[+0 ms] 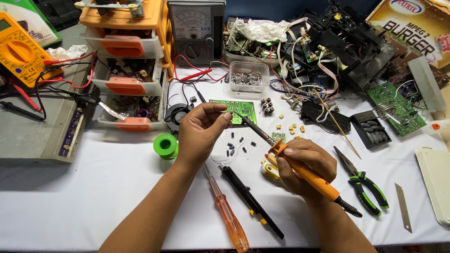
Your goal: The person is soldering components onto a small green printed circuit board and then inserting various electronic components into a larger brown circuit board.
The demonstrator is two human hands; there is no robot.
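Note:
My right hand (304, 164) grips an orange-handled soldering iron (300, 171); its dark tip reaches up-left to my left fingertips. My left hand (201, 129) is raised above the white table, thumb and fingers pinched on something very small near the iron's tip, too small to name. Just behind the pinch lies a green circuit board (241, 107). Several small black components (236, 145) are scattered on the table under the iron's shaft.
A green solder spool (165, 145), an orange screwdriver (227, 213) and a black pen-like tool (251, 201) lie near my arms. Green-handled pliers (363, 182) sit right. Orange drawer unit (129, 61), yellow multimeter (21, 49), analog meter (196, 30), clear parts box (248, 77) and tangled wires stand behind.

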